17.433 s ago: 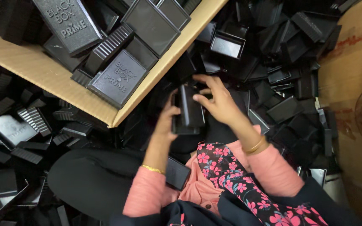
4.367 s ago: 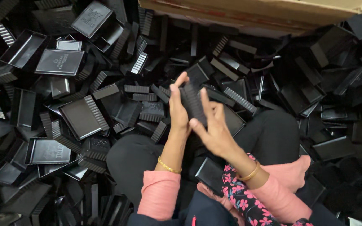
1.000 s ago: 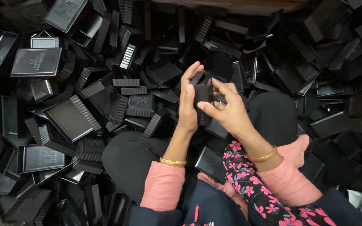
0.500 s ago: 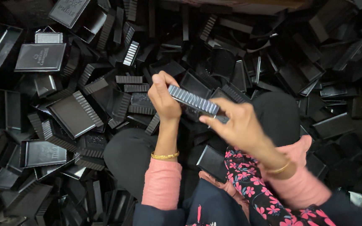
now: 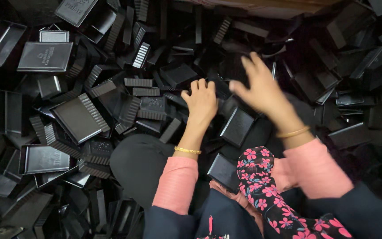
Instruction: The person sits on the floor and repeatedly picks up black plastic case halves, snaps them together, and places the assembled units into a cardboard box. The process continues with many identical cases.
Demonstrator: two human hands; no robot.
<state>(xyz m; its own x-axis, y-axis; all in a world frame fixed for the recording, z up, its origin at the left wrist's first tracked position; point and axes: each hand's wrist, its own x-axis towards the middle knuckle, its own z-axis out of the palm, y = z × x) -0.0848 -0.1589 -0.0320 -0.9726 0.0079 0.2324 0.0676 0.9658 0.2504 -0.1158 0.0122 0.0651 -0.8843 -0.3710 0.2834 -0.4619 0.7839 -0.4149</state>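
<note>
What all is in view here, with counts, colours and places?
boxes: too many to count, black, piled all around
lids: several, black, flat, mostly far left
carton: one, brown, top edge
bangles: two, gold, one per wrist
scarf: one, black with pink flowers, bottom centre
sleeves: two, pink
left hand: one, fingers curled, down on the pile
right hand: one, open, blurred, above the pile

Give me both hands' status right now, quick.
Left hand: curled, knuckles up, resting on the pile of black box parts; any grasp hidden.
Right hand: open, fingers spread, motion-blurred, holding nothing.
</note>
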